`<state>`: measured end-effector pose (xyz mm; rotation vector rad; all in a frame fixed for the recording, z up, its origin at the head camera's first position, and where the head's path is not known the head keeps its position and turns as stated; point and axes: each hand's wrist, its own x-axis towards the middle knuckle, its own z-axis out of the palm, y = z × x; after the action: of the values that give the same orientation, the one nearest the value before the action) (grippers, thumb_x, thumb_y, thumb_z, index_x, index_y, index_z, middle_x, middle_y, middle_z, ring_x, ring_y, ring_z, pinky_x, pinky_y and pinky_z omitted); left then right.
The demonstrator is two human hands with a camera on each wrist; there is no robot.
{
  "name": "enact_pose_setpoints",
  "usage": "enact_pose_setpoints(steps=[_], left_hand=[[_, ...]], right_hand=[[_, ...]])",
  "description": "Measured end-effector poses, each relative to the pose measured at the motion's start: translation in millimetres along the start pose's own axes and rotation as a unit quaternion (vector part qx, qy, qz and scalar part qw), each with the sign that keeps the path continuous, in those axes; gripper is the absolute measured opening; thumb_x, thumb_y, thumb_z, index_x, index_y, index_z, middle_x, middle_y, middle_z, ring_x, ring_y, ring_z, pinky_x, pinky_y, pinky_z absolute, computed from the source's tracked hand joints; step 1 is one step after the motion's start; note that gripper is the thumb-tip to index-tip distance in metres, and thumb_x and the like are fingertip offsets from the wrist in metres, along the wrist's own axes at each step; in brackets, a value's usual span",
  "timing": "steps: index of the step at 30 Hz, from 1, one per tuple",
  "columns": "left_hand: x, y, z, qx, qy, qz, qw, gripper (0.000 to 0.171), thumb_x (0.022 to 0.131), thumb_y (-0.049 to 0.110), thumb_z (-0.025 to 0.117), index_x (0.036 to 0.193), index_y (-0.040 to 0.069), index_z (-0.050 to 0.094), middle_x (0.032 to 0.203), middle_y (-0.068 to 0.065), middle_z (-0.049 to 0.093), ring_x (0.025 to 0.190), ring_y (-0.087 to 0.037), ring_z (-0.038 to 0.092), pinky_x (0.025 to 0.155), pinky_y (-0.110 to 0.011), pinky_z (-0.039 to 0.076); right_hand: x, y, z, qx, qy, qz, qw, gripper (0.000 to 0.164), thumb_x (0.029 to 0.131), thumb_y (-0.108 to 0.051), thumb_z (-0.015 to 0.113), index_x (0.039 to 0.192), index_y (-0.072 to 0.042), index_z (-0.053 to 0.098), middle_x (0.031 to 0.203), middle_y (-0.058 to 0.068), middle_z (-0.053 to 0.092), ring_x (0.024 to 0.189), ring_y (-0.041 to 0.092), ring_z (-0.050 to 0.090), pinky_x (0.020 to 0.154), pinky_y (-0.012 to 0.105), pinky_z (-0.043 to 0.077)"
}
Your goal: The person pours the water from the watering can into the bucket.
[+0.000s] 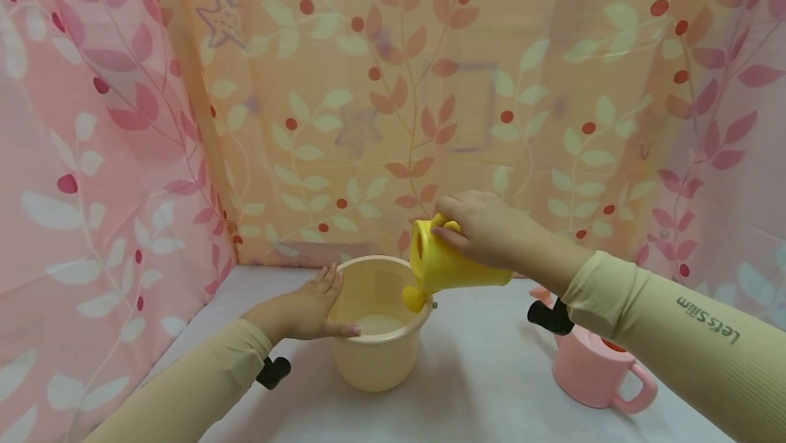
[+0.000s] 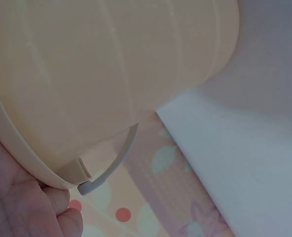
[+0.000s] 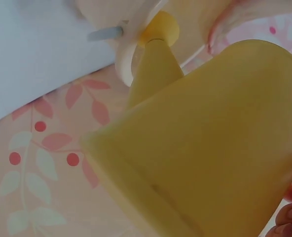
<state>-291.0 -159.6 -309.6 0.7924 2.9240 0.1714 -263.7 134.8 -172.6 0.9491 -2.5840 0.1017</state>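
Note:
A cream bucket (image 1: 377, 361) stands upright on the white surface. My left hand (image 1: 307, 306) rests on its left rim, fingers straight and spread, with the thumb along the front edge; the left wrist view shows that hand (image 2: 25, 197) against the rim. My right hand (image 1: 485, 228) grips the handle of a yellow watering can (image 1: 463, 265), tipped so its round yellow spout head (image 1: 414, 299) hangs over the bucket's right rim. In the right wrist view the can (image 3: 215, 148) fills much of the frame. Whether water flows, I cannot tell.
A pink watering can (image 1: 589, 375) stands at the right, partly hidden by my right wrist, with something red inside. The bucket's grey handle (image 2: 114, 165) hangs at its far side. A leaf-patterned curtain (image 1: 368, 122) closes off the back and sides.

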Motion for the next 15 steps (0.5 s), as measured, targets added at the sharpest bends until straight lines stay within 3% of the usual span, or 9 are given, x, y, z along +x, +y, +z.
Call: enact_pose_setpoints(steps=[15], left_hand=[[-0.8,3.2,-2.2,-0.003,-0.002,-0.010,0.9999,0.113,0.074,0.075,0.045,0.143,-0.007,0.011,0.149,-0.025,-0.001,0.138,-0.034,-0.004,0.110,-0.046,0.009]], right_hand=[[-2.7,5.5,0.6,0.006,0.028,-0.040,0.999,0.020,0.084,-0.031,0.066,0.080,-0.017,0.053,0.070,-0.006,0.052,0.068,0.015,0.048,0.061,0.027,0.041]])
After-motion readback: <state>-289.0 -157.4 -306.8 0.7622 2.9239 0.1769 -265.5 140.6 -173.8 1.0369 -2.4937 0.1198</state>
